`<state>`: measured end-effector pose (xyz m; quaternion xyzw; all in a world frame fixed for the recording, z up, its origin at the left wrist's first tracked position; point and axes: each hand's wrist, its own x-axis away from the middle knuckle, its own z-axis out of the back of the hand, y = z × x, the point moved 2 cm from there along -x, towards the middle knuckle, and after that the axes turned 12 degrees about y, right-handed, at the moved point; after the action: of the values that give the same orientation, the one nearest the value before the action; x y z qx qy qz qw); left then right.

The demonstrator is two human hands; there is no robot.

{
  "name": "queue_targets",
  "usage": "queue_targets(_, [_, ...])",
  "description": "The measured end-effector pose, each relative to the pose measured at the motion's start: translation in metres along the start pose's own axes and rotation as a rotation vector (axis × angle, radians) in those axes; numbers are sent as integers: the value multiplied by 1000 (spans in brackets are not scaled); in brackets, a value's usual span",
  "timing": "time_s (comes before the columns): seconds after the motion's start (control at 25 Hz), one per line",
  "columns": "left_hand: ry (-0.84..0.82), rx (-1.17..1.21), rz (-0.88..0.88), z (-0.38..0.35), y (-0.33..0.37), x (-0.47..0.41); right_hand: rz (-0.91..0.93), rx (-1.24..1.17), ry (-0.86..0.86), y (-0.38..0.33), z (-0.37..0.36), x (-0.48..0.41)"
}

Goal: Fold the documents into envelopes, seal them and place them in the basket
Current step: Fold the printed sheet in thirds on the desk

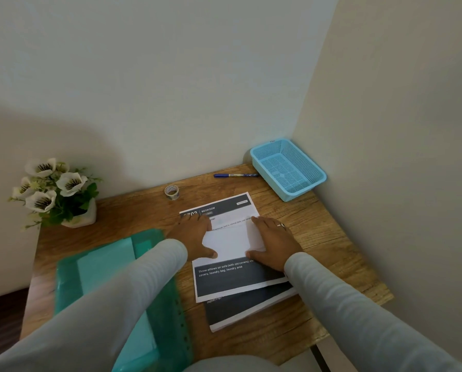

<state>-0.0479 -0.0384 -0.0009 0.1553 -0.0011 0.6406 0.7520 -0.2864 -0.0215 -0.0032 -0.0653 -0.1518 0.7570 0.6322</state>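
Observation:
A printed document [231, 277] with dark bands lies on top of a paper stack [251, 307] on the wooden table [332, 251]. A white folded sheet or envelope [229, 244] lies across the document's middle. My left hand [192, 237] rests flat on its left end, thumb stretched toward the centre. My right hand [272, 241], with a ring, presses flat on its right end. A light blue mesh basket [289, 169] stands in the back right corner, with nothing in it.
A green plastic folder [111, 277] holding teal envelopes lies at the left. A tape roll [172, 192] and a blue pen [235, 175] sit near the back wall. A pot of white flowers [58, 194] stands at the back left. Walls close the back and right.

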Motion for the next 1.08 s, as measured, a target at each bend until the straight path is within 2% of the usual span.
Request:
queue_targets(0.24, [144, 330, 30, 4, 3, 10, 36, 34, 27, -4, 22, -3])
queue_targets(0.48, [271, 522, 44, 17, 8, 13, 67, -34, 178, -16, 44, -7])
queue_targets(0.72, [308, 431, -20, 10, 6, 22, 134, 22, 236, -18, 38, 1])
queue_targets(1.08, [247, 209, -169, -24, 4, 36, 125, 6, 144, -8, 1, 25])
